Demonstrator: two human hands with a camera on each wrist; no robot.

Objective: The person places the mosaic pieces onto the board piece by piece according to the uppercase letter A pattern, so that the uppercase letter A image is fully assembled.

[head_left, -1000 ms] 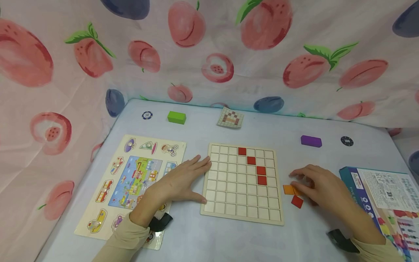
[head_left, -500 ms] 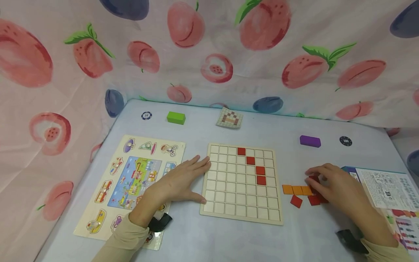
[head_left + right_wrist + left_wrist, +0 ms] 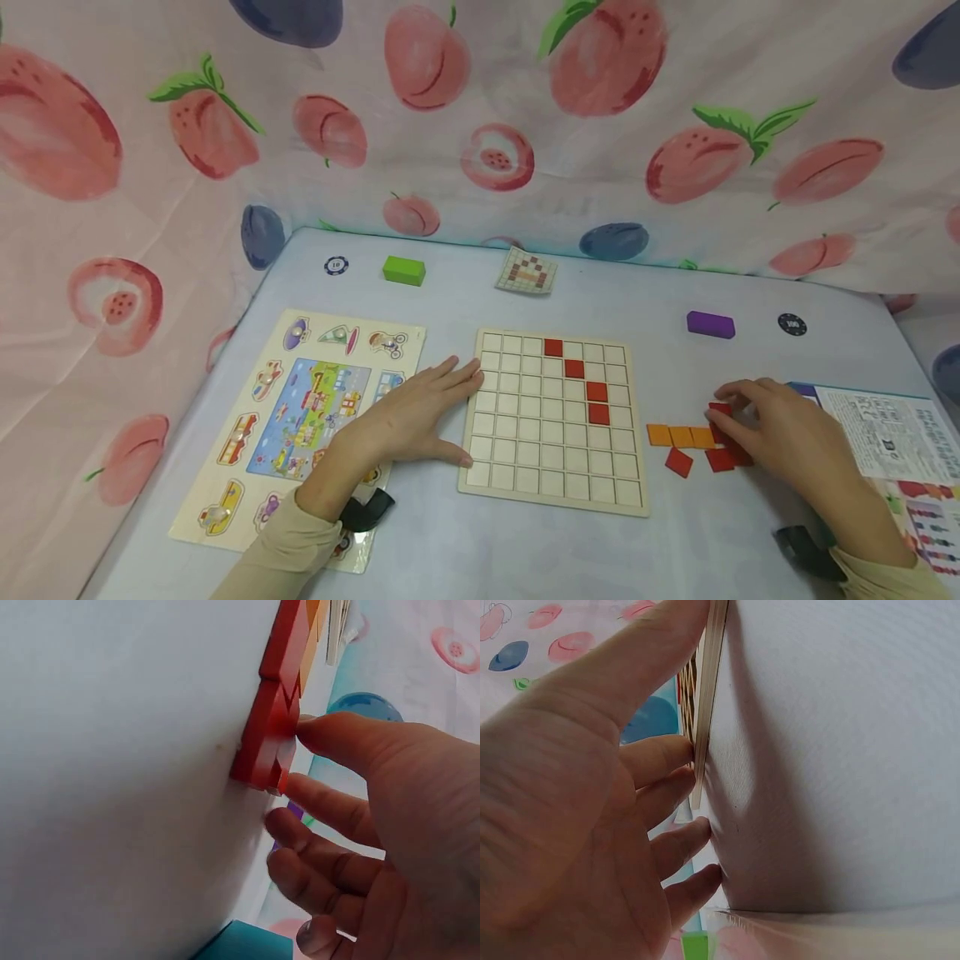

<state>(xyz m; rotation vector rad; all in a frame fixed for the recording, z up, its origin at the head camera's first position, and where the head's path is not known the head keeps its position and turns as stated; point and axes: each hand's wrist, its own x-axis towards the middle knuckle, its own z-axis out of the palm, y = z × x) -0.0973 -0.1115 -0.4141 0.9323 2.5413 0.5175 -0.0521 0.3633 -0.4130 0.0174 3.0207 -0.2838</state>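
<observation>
My left hand [image 3: 401, 417] lies spread at the left edge of a wooden grid board [image 3: 555, 421], fingertips and thumb touching that edge. In the left wrist view the fingers [image 3: 671, 844] are straight and hold nothing. Four of the board's squares hold no more than a short diagonal of red tiles [image 3: 597, 391]. Right of the board, my right hand [image 3: 787, 437] pinches a red tile [image 3: 720, 409] between thumb and index finger, its other fingers loosely curled. Red tiles [image 3: 262, 735] under the thumb show in the right wrist view. Orange tiles [image 3: 680, 437] form a row beside the hand.
A picture puzzle board [image 3: 307, 417] lies under the left forearm. A pattern card [image 3: 527, 271], a green block [image 3: 404, 270], a purple block [image 3: 710, 324] and two round chips stand farther back. A printed box [image 3: 888, 425] sits beyond the right hand.
My right hand has moved right along the loose tiles, uncovering more orange and red ones. The left hand and the grid board have stayed in place.
</observation>
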